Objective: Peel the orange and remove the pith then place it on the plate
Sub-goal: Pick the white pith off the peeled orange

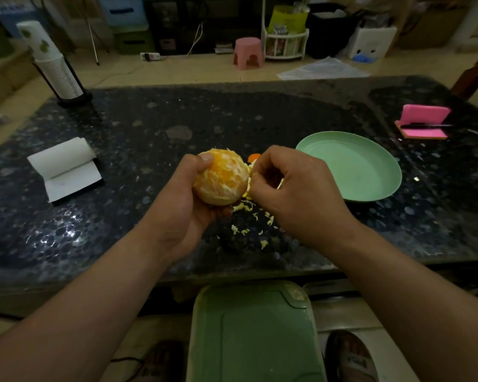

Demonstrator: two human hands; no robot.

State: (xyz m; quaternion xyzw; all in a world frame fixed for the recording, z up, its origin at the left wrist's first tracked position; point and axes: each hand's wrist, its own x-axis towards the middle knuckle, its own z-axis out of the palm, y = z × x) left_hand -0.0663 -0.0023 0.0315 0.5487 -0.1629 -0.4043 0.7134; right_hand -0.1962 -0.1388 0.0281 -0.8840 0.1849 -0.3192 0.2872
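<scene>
While the left hand [182, 205] cups the orange [221, 179] at the centre of the frame, above the dark surface [177, 119], its thumb is pressed on the top and its other fingers are curled underneath. The right hand [295, 188], just to the right, pinches a pale strip of pith [249, 183] at the fruit's side. Its thumb and forefinger are pressed together and the remaining fingers are curled in. The skin looks to be off on every side that shows, though white patches cling to the flesh, so I judge this to be the cleaning stage. The green plate [351, 166] lies bare at centre right, near the right hand.

The main risk is a tug that goes too deep. A nail catching the thin membrane would tear a segment and let juice run, which would make the left grip slippery. Squeezing harder to make up for that could split the fruit along its segments. If it slipped, it would drop among the pith scraps [244, 206] strewn on the surface just below, beside a bit of peel [254, 156] behind the right hand, and would pick them up again. The underside is hidden in the palm, so pith there could easily be missed before plating.
</scene>
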